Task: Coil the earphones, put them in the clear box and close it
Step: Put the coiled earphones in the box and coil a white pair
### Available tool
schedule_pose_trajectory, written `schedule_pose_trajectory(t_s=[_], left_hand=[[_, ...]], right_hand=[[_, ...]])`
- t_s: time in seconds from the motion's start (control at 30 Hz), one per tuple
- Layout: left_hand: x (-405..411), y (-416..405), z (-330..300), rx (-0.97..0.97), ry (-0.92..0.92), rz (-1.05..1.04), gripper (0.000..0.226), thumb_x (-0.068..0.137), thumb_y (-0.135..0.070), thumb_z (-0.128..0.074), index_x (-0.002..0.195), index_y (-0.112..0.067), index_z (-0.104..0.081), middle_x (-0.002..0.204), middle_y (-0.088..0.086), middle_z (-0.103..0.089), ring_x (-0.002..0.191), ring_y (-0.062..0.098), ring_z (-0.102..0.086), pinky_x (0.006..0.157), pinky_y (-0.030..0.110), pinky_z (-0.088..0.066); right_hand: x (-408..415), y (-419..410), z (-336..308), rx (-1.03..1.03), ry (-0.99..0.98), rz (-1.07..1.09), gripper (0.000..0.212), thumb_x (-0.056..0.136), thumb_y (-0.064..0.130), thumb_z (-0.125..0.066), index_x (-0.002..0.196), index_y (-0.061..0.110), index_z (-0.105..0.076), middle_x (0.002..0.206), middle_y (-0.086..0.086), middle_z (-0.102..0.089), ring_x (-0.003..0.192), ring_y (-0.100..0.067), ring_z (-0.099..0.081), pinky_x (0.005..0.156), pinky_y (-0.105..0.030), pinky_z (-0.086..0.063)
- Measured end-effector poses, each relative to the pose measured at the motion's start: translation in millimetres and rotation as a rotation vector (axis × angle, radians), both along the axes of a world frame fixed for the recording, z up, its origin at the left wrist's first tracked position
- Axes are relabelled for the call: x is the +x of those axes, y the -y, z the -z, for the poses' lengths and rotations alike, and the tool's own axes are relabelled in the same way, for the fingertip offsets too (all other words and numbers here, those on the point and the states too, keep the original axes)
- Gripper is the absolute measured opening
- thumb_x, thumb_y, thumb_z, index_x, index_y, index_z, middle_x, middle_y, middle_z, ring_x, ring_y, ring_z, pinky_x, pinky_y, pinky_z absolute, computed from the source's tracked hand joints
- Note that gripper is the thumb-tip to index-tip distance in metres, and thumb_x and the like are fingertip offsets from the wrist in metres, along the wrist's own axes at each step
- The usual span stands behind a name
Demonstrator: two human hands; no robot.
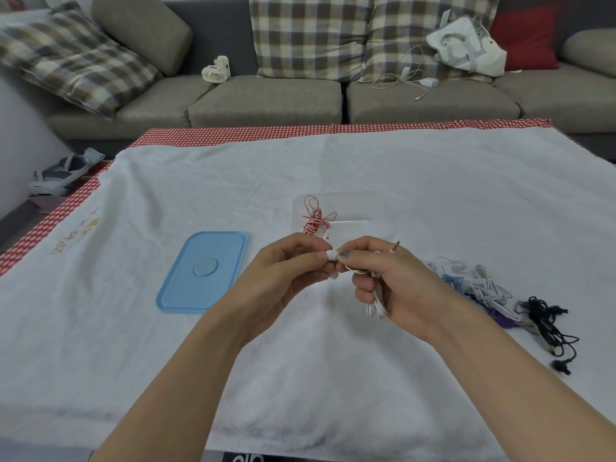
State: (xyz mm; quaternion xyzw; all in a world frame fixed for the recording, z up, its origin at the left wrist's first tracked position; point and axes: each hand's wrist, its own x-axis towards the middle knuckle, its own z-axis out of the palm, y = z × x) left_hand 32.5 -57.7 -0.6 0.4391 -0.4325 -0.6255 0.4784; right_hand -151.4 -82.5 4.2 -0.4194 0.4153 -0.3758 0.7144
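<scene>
The right hand (pixel 393 278) grips a white earphone bundle (pixel 376 305), its loops hanging below the curled fingers; the left hand (pixel 293 261) pinches the free end. If that pinch slackens, the loops will likely spring apart. The clear box (pixel 373 208), just beyond, holds a red coil (pixel 315 220); its blue lid (pixel 203 271) lies left.

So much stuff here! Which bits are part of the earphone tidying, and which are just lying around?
Part of the job:
- white earphones, held in both hands
- clear box with the red-and-white earphones inside
- blue lid
- pile of earphones waiting on the right

Just lying about:
- small fan on the sofa
- charger cable
- white bag
- sandals on the floor
</scene>
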Motion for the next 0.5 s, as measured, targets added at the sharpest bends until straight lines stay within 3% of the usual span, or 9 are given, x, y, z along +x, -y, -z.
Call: schedule_pose_trajectory(t_s=[0.2, 0.33, 0.4, 0.5], left_hand=[[-3.5, 6.0, 2.9, -0.030, 0.204, -0.071, 0.008, 0.096, -0.007, -0.066, 0.101, -0.007, -0.072, 0.092, 0.015, -0.074, 0.085, 0.017, -0.070, 0.081, 0.027, -0.055], [-7.3, 14.4, 0.0, -0.101, 0.407, -0.298, 0.009, 0.096, -0.015, -0.065, 0.101, -0.018, -0.071, 0.095, 0.004, -0.074, 0.076, 0.008, -0.071, 0.069, 0.021, -0.055], [-5.4, 20.0, -1.2, -0.136, 0.522, -0.422, 0.010, 0.096, -0.021, -0.063, 0.103, -0.024, -0.069, 0.092, -0.008, -0.071, 0.077, 0.008, -0.069, 0.063, 0.023, -0.053], [2.2, 31.1, 3.7, -0.154, 0.702, -0.483, 0.018, 0.097, -0.022, -0.060, 0.112, -0.029, -0.066, 0.105, -0.007, -0.067, 0.081, 0.007, -0.064, 0.064, 0.020, -0.049]], right_hand=[[6.6, 1.3, 1.6, 0.054, -0.034, 0.061, 0.004, 0.089, 0.004, -0.065, 0.088, 0.008, -0.065, 0.069, -0.007, -0.067, 0.046, -0.011, -0.039, 0.044, -0.022, -0.034], [15.3, 10.9, -7.9, 0.037, -0.088, 0.093, 0.006, 0.089, 0.003, -0.063, 0.087, 0.008, -0.064, 0.071, -0.011, -0.061, 0.047, -0.011, -0.041, 0.044, -0.022, -0.037], [20.0, 29.3, -21.4, -0.007, -0.112, 0.095, 0.010, 0.088, 0.001, -0.062, 0.081, 0.009, -0.063, 0.070, -0.011, -0.055, 0.046, -0.011, -0.040, 0.044, -0.023, -0.032], [30.6, 68.8, -47.3, -0.075, -0.284, 0.080, 0.011, 0.084, -0.001, -0.058, 0.076, 0.006, -0.061, 0.068, -0.013, -0.051, 0.047, -0.016, -0.043, 0.051, -0.023, -0.025]])
